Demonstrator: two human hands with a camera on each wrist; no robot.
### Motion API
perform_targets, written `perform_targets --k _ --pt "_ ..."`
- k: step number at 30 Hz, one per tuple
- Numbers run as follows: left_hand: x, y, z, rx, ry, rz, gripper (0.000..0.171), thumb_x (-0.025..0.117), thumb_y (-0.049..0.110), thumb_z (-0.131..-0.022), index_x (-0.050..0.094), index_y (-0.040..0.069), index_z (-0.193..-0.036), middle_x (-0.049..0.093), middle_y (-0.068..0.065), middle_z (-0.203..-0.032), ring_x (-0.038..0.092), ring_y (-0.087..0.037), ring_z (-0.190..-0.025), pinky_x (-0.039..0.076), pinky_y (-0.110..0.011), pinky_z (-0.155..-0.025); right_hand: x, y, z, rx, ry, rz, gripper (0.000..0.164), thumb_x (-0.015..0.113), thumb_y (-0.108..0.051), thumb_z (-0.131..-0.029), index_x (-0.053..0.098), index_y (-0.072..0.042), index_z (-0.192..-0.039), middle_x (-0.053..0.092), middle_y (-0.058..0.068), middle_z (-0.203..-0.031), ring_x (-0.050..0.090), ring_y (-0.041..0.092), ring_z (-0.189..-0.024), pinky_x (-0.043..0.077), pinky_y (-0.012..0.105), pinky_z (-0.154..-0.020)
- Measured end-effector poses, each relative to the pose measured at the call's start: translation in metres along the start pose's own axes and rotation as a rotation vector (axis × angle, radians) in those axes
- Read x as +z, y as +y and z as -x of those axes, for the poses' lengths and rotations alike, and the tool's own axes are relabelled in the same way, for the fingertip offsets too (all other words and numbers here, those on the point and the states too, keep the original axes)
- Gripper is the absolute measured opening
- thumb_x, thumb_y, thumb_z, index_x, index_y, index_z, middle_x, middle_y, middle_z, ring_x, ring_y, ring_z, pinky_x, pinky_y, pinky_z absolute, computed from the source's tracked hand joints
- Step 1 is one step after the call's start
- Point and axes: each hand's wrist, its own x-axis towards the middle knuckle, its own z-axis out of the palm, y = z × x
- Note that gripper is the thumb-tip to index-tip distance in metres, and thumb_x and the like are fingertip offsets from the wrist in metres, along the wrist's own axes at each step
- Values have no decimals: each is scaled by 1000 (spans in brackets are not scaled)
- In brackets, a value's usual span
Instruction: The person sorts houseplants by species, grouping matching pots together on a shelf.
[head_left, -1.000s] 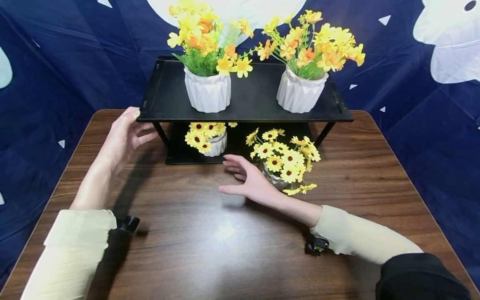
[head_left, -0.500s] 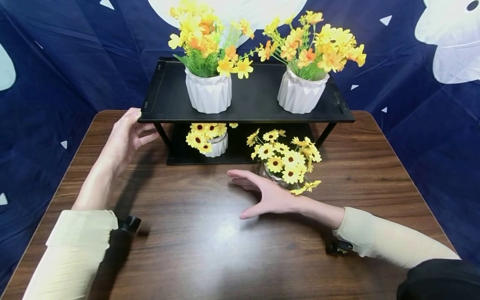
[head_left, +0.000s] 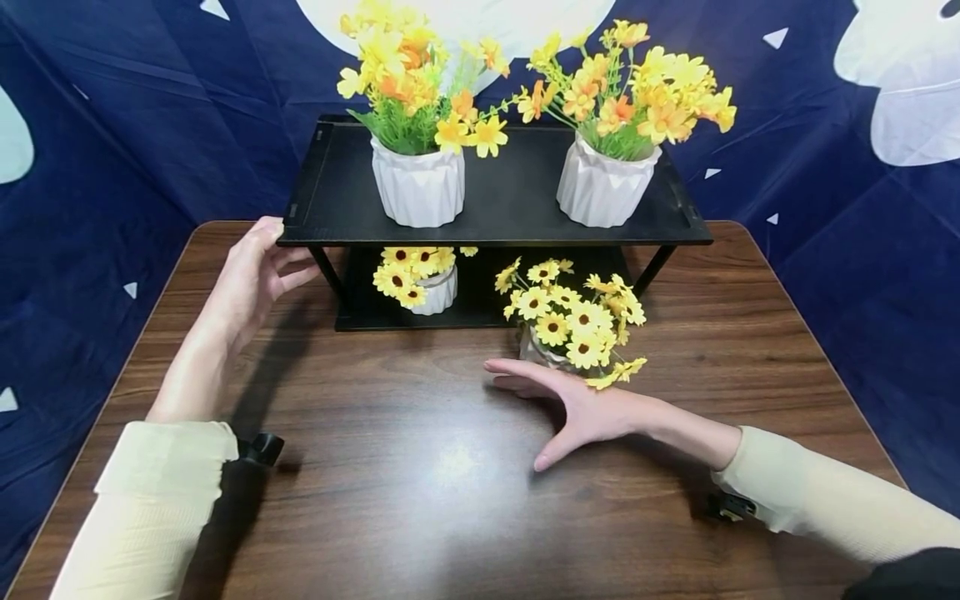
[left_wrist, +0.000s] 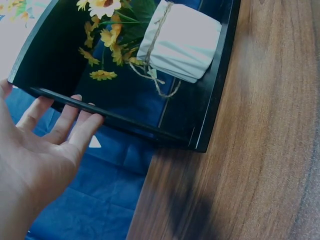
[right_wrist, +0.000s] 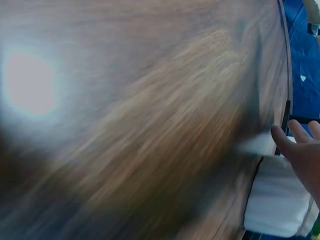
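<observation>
My left hand (head_left: 243, 287) holds the left end of a black two-tier shelf (head_left: 510, 196), its thumb at the upper board's corner. In the left wrist view its fingers (left_wrist: 65, 125) curl against the shelf's side post (left_wrist: 125, 120). Thumb and fingers spread, my right hand (head_left: 600, 408) is over the table and holds nothing. Just beyond it, a white pot (head_left: 534, 348) with yellow daisies (head_left: 581, 321) stands at the lower board's front edge. The right wrist view shows this white pot (right_wrist: 275, 200) beside the fingers; the table there is blurred.
On the upper board stand two white ribbed pots, the left pot (head_left: 420, 187) and the right pot (head_left: 606, 185), with yellow and orange flowers. A smaller daisy pot (head_left: 437, 292) sits on the lower board. Dark blue cloth (head_left: 150, 108) hangs behind the wooden table (head_left: 375, 500).
My right hand has drawn back toward the front right, away from the shelf, its thumb and fingers spreading wider. The left hand and the pots stay in place.
</observation>
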Motion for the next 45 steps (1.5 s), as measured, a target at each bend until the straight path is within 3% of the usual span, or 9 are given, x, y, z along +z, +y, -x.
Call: perform_targets --k 12,19,24,27,32,34,36,41,45 --pt "0 1 1 3 4 15 14 54 25 -106 62 14 -109 71 3 -108 70 -14 -102 61 -27 -88 -16 -3 37 169 37 204 108 93 -27 -76 28 -36 -161 36 -5 -168 24 10 -158 19 13 -123" --pt "-1 1 2 3 13 24 13 55 24 -105 63 13 -109 71 3 -108 71 -14 -101 62 -28 -88 -23 2 53 154 53 206 98 91 -26 -79 35 -29 -159 41 -4 -165 27 7 -157 19 9 -121" --pt "0 1 2 1 6 26 14 55 24 -105 62 13 -109 69 2 -109 71 -14 -101 62 -28 -88 -30 7 63 119 83 151 88 88 -15 -81 42 -21 -156 51 4 -158 42 7 -149 26 10 -120" --pt "1 1 2 6 0 15 14 54 25 -106 62 14 -111 68 2 -112 71 -13 -102 61 -28 -89 -35 8 71 172 150 211 77 89 -17 -80 52 -19 -148 59 2 -150 50 10 -143 31 11 -118" --pt "2 -1 2 3 -6 19 14 55 25 -105 62 14 -109 68 2 -111 70 -14 -101 61 -28 -90 -40 7 84 351 313 368 76 93 -26 -74 59 -4 -139 65 13 -141 55 30 -137 41 38 -118" --pt "1 -1 2 4 -7 22 14 55 25 -105 62 14 -108 68 2 -110 69 -14 -101 61 -28 -90 -43 7 87 380 369 398 80 94 -26 -72 58 2 -137 64 19 -140 54 38 -136 42 53 -115" --pt "1 -1 2 4 -7 22 13 55 25 -105 62 14 -108 68 2 -110 70 -14 -101 61 -28 -90 -45 8 87 373 414 396 75 94 -23 -72 60 2 -134 66 19 -135 57 37 -131 43 56 -112" --pt "1 -1 1 9 -6 7 15 54 25 -106 61 14 -111 68 2 -113 71 -13 -102 61 -28 -90 -50 14 85 340 532 371 57 93 -17 -73 65 -2 -120 72 12 -115 63 5 -108 51 23 -96" --pt "2 -1 1 11 -9 -7 17 53 25 -106 61 14 -115 68 2 -116 72 -13 -103 62 -28 -90 -50 23 82 287 594 227 72 87 1 -73 51 9 -135 65 23 -121 63 -10 -99 55 13 -85"
